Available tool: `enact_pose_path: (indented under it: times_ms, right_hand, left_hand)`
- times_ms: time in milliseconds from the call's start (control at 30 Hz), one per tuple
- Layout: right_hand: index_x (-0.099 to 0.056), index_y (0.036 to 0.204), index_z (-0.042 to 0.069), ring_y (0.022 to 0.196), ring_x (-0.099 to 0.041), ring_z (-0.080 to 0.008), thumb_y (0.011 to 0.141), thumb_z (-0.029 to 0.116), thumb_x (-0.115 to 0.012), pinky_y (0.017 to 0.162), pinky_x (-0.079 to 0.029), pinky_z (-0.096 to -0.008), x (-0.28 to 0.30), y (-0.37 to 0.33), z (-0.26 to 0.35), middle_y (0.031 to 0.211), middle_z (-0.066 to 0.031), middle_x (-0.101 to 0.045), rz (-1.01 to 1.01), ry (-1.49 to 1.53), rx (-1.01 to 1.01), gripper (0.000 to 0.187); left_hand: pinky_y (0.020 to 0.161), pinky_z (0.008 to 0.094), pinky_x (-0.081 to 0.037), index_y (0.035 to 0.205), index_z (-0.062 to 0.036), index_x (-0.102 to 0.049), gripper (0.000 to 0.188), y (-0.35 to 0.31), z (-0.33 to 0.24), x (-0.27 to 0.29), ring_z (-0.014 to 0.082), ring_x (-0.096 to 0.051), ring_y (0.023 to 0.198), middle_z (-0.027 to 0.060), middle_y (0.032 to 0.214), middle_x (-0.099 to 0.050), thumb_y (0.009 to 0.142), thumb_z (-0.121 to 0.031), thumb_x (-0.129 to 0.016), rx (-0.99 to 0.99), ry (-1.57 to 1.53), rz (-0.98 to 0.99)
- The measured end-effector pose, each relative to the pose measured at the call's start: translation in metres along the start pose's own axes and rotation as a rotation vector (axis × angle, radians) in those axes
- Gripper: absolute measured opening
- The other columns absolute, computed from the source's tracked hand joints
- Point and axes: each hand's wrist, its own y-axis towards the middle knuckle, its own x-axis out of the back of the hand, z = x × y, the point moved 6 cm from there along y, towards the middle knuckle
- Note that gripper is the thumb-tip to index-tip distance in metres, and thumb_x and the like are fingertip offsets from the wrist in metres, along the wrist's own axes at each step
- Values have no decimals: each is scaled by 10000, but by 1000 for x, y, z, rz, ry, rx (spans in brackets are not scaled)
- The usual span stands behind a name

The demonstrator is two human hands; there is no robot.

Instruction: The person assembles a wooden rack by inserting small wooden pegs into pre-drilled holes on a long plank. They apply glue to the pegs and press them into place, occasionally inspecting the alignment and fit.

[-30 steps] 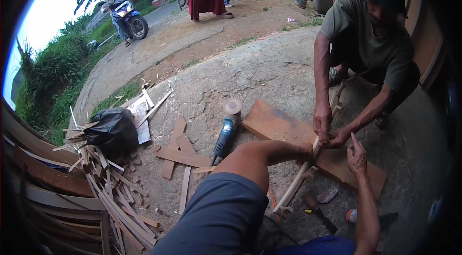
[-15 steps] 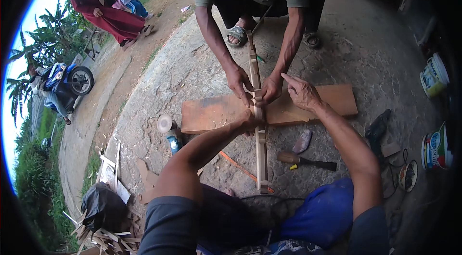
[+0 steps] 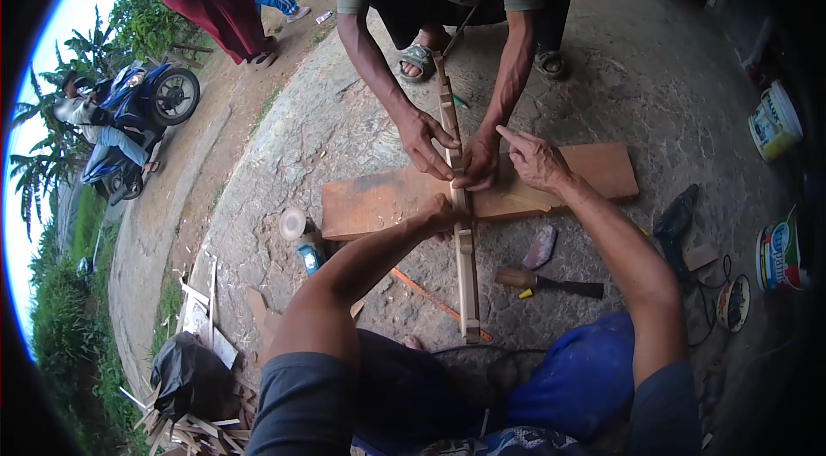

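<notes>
Head view: plank [image 3: 379,202] under strip [image 3: 466,284]

The plank lies from nine to three o'clock; the notched strip crosses on top, twelve to six. A co-worker's hands [image 3: 428,146] touch it mid-length. The person's left hand [image 3: 442,213] is clenched around it; the right hand [image 3: 540,163], at two o'clock from the left, points, grasping nothing.

Soft daylight; sky [image 3: 93,2] glares white far left of the gripping left hand [image 3: 442,213]; ground [image 3: 680,86] rightward dims, edges curve.
</notes>
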Motion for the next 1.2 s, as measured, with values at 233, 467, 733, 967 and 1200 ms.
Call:
enact_pose_path:
  times_ms: [233,467,733,967,1200]
  right_hand:
    - [-586,1205,26,824,-632,-349,860,72,-553,722,-508,-417,-4,2,29,916,-200,-627,-99,45,71,350]
    - [-649,812,12,727,-667,-323,880,277,-625,657,-509,-416,-60,-52,30,752,-173,-665,222,139,-347,275]
    - [-572,1124,45,949,-578,-229,785,126,-629,714,-513,-379,-159,-134,23,1019,-107,-589,576,791,-917,353]
    - [-398,1243,113,1043,-498,-208,697,13,-625,753,-522,-387,-190,-154,35,1109,-66,-433,694,1099,-1033,599]
    - [-333,1288,155,998,-542,-212,706,28,-634,788,-534,-407,-183,-150,61,1122,-69,-443,656,1283,-1049,668]
  left_hand:
    - [431,319,-530,784,16,-659,426,0,3,0,210,-658,503,130,622,-641,849,-402,-706,17,-17,-20]
    - [453,326,-541,764,8,-660,452,-8,-4,4,216,-661,525,131,635,-647,812,-438,-719,-10,22,-7]
    - [490,350,-580,927,11,-675,389,9,8,8,243,-681,574,157,720,-676,889,-375,-654,29,-21,137]
    - [550,336,-584,974,-4,-583,313,4,14,20,221,-681,616,133,777,-687,939,-313,-622,-7,-137,274]
    - [506,318,-557,955,1,-567,282,16,12,31,200,-668,606,126,781,-675,924,-271,-635,-70,-123,192]
